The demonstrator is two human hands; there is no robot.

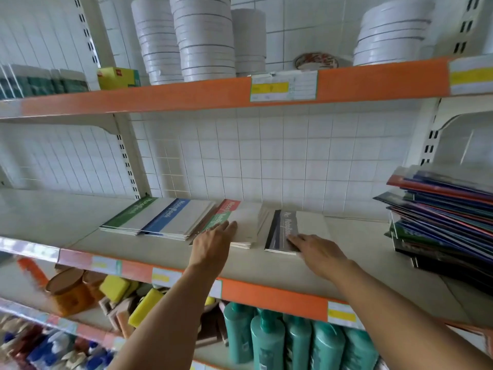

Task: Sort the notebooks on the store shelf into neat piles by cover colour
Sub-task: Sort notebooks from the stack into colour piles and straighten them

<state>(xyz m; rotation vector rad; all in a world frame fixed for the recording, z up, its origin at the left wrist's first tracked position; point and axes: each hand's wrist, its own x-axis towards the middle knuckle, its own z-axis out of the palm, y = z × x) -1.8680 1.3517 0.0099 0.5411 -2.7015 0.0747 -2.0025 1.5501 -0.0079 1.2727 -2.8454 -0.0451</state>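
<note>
Several notebooks lie flat on the middle shelf [266, 265]. At the left a green-spined notebook [128, 213] sits beside a blue-spined one [170, 217], each on a thin pile. A red-spined notebook [232, 205] tops the middle pile, with a green spine [220, 217] showing under it. My left hand [213, 243] rests with straight fingers on that pile's near left corner. To the right a black-spined notebook [282, 231] lies on its own pile. My right hand [317, 252] lies flat on its near right part, fingers straight.
A tall, messy stack of dark blue, red and green books [440, 217] fills the shelf's right end. White plate stacks [205, 38] stand on the upper shelf. Teal bottles [266, 340] and yellow sponges [144, 303] fill the shelf below.
</note>
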